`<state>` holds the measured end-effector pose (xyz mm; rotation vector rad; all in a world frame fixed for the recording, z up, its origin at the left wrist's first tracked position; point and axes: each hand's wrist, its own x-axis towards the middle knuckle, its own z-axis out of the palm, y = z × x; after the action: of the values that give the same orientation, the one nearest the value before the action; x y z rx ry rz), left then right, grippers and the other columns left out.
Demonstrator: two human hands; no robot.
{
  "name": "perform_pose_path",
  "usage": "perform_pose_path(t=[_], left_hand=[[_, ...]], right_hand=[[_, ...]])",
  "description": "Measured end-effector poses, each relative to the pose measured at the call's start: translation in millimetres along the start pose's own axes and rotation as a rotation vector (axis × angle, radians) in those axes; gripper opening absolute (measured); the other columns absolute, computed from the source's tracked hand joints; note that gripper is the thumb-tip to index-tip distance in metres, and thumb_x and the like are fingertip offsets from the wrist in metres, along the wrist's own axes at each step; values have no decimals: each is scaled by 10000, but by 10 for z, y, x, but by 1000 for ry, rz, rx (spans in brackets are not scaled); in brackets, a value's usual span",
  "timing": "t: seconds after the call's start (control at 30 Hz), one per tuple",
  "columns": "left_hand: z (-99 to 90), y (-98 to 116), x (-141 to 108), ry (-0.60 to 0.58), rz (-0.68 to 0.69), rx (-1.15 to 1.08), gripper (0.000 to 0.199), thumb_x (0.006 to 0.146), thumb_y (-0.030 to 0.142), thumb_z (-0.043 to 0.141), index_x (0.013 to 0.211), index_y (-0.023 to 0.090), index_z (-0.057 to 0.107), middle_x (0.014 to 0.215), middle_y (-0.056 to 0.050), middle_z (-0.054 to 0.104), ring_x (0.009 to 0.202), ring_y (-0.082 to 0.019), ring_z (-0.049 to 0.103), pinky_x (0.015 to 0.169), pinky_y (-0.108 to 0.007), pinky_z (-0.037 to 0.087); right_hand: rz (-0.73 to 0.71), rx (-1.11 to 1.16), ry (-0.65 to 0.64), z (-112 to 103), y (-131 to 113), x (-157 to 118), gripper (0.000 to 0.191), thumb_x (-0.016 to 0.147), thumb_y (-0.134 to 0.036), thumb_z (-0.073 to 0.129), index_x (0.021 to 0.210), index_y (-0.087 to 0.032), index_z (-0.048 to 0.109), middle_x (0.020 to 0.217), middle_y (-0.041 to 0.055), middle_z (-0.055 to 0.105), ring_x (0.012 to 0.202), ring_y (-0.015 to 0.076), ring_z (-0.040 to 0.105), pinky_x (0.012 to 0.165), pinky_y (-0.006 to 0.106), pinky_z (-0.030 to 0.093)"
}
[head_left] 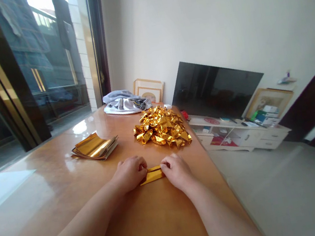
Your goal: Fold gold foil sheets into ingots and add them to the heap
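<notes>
A strip of gold foil paper, partly folded lengthwise, lies on the wooden table between my two hands. My left hand has its fingers curled and pinches the strip's left end. At the other end my right hand grips the paper between thumb and bent fingers. Just beyond my hands is a heap of folded gold paper ingots. To the left, a stack of flat gold foil sheets rests on the table, its top sheet curling up.
The brown table ends in an edge on my right, above a pale floor. Folded clothes lie at its far end. Past it stand a large television and a low white cabinet. Glass doors are at left.
</notes>
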<state>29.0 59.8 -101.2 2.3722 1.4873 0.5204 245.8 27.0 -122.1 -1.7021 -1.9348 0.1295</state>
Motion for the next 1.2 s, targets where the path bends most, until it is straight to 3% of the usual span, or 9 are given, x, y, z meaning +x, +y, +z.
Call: perform_pose_path(t=[0.37, 0.57, 0.73, 0.9, 1.07, 1.2], left_hand=[[-19, 2, 14, -53, -20, -3, 164, 748, 316, 606, 848, 243, 714, 937, -45, 676, 889, -235, 597, 712, -323, 337], [-27, 20, -8, -23, -30, -58, 171, 721, 290, 616, 847, 246, 723, 916, -39, 679, 866, -233, 600, 711, -314, 349], [-37, 61, -29, -55, -95, -349, 115, 701, 243, 595, 772, 207, 677, 750, -9, 651, 688, -179, 566, 619, -272, 343], [-65, 135, -73, -85, -47, -723, 129, 718, 268, 603, 806, 175, 614, 676, 28, 569, 586, -128, 481, 546, -239, 332], [-113, 199, -115, -80, -11, -822, 122, 728, 246, 617, 814, 160, 601, 712, 30, 559, 628, -114, 472, 572, -226, 343], [-107, 216, -130, -150, 33, -856, 183, 783, 312, 649, 871, 152, 629, 755, 15, 596, 661, -119, 504, 587, -225, 354]], right_hand=[[-58, 102, 2, -14, 15, 5, 27, 818, -205, 666, 797, -222, 661, 875, 42, 629, 882, 202, 554, 775, 293, 413], [-14, 427, -76, -36, 4, -12, 65, 837, -223, 600, 772, -224, 594, 735, -5, 621, 696, 168, 560, 649, 277, 410], [75, 757, -92, -77, -36, -27, 98, 821, -283, 642, 844, -220, 572, 740, -18, 612, 667, 158, 567, 639, 280, 438], [162, 936, -123, -181, -109, -62, 349, 782, -315, 737, 1090, -204, 618, 912, 6, 660, 827, 166, 584, 768, 293, 451], [122, 1010, -190, -274, -178, -76, 182, 813, -330, 713, 904, -178, 672, 862, -6, 649, 792, 155, 553, 748, 284, 420], [120, 1018, -213, -316, -227, -83, 168, 804, -327, 717, 848, -172, 667, 786, -24, 614, 735, 141, 520, 694, 267, 398]])
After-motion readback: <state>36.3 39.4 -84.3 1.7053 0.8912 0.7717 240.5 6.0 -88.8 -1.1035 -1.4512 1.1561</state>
